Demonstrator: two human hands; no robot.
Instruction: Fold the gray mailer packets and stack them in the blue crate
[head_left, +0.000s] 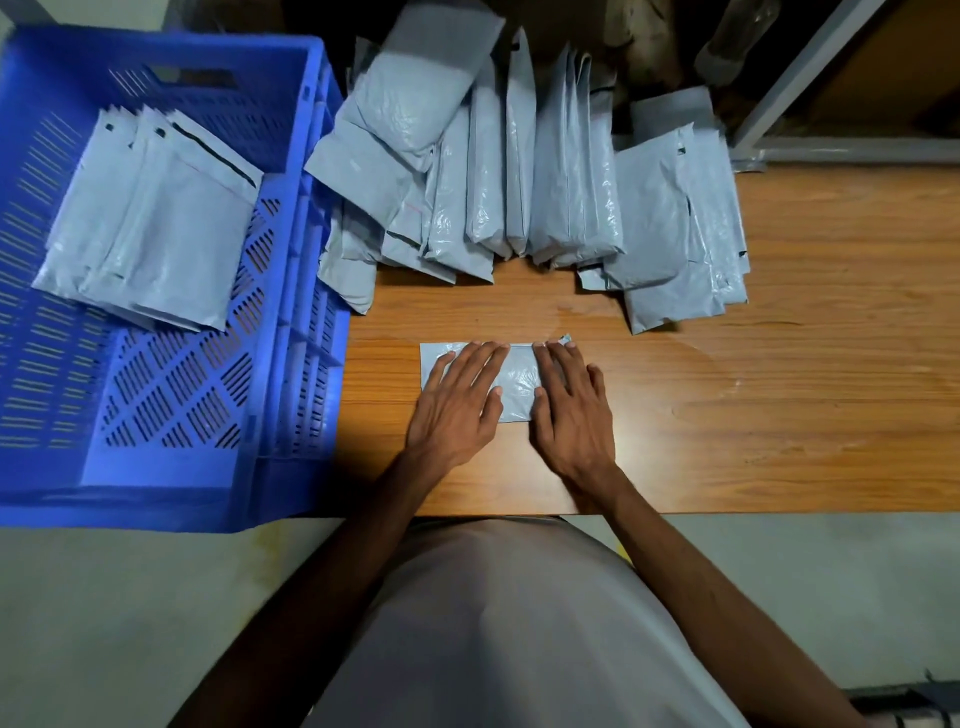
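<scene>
- A person's left hand (457, 405) and right hand (569, 410) lie flat, fingers straight, pressing a folded gray packet (517, 376) on the wooden table (779, 405), near its front edge.
- The blue crate (291, 291) sits at the table's left; inside, a stack of folded packets (156, 228) lies toward its far end.
- Behind the hands, a pile of gray packets (498, 171) spreads across the table's back, some leaning upright, with a smaller heap (675, 234) at the right.
</scene>
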